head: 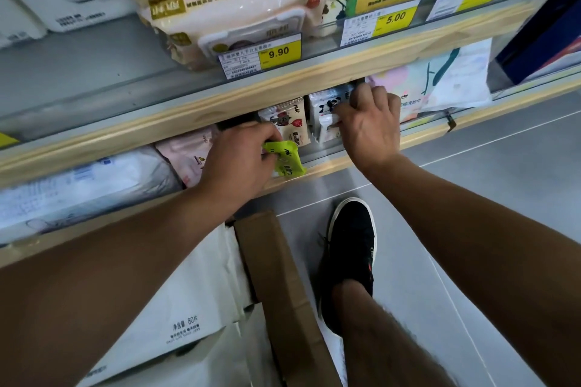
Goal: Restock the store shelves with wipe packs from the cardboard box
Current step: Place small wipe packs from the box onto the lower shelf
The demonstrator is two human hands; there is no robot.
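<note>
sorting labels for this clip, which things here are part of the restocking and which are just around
Job: left hand gripping green wipe pack; right hand on white panda pack; cardboard box; lower shelf.

Around: price tags, black shoe, floor.

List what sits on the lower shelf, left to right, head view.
white-blue pack → pink pack → left hand holding green pack → koala pack → right hand on panda pack → pastel pack

Both bare forearms reached up from the bottom corners of the frame toward its centre. The left hand (239, 160), back upward, had its fingers curled in a pinch. The right hand (369, 122), just right of centre, had its fingers curled and thumb pressing inward. A shod foot (349, 261) stood below.
</note>
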